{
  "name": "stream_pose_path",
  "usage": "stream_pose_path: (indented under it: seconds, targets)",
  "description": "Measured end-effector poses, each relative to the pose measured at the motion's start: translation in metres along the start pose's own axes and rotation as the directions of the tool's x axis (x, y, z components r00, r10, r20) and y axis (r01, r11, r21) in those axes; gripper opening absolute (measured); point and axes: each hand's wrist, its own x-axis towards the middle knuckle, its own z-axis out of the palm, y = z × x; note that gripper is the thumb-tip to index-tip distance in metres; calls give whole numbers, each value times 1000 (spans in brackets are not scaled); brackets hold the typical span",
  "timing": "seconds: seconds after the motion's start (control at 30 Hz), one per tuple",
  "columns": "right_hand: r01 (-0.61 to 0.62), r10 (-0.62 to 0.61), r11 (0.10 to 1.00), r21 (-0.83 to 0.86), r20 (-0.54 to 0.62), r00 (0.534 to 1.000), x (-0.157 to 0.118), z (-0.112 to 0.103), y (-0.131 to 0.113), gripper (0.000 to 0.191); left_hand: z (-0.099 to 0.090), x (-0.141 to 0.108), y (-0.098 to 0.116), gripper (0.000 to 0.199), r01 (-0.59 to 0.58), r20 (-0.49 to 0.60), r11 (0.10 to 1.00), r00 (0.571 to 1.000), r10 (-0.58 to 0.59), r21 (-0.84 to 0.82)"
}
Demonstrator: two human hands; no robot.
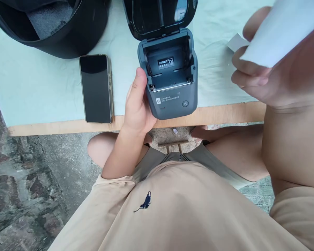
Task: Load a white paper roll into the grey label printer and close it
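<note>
Nearest the camera, the raised right hand [276, 85] has its grip curled around a blurred, smooth white paper-like piece [285, 31] that runs out of frame. The wooden table [214, 76], spread with pale green cloth, carries a black rounded zippered bag [91, 31] at far left. A dark grey box-shaped plastic printer [170, 104], glossy black lid [154, 17] raised, is at the near edge, the left hand [138, 108] gripping its left side. Left of that lies a black-screened rectangular phone [96, 89]; a small white paper scrap [236, 42] shows beside the right fingers
</note>
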Motion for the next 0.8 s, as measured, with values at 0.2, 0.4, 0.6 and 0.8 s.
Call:
stream_pose_path:
  seconds: [0.2, 0.4, 0.6, 0.8]
  targets:
    - [137, -136, 960, 243, -22, 991, -10, 10, 22, 24, 0, 0, 1, 51, -10, -2, 1000, 1000, 10, -1]
    - [212, -229, 921, -328, -14, 973, -15, 18, 24, 29, -1, 3, -2, 56, -7, -38, 998, 999, 9, 59]
    - [220, -220, 719, -660, 85, 972, -12, 24, 29, 52, -1, 4, -4, 60, -25, -46, 998, 999, 28, 60]
    - [178, -165, 591, -787, 98, 981, -9, 34, 27, 54, 4, 0, 2, 61, 4, -31, 1000, 1000, -3, 30]
